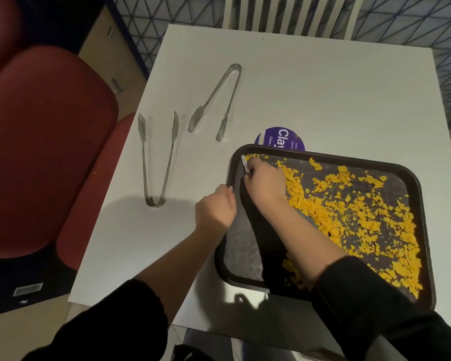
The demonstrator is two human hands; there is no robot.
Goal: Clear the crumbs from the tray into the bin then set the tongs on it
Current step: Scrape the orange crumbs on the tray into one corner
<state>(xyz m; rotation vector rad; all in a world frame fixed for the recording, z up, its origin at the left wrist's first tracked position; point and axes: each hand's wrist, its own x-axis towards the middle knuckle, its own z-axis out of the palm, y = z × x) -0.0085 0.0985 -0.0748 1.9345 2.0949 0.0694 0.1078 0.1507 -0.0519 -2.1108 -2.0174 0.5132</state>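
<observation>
A dark tray (354,159) lies at the table's near right, strewn with yellow crumbs (362,212); its left part is mostly bare. My left hand (215,209) grips the tray's left rim. My right hand (264,182) rests inside the tray near the far left corner, closed on a small white strip (244,162) that stands against the crumbs. Two metal tongs lie on the table left of the tray: one (156,157) nearer the left edge, the other (216,100) farther back. No bin is recognisable in view.
A purple round label (280,138) pokes out from behind the tray's far edge. The white table (323,87) has red seats (44,142) along its left side and a white slatted chair back (284,14) beyond. Something shiny (219,340) sits below the table's near edge.
</observation>
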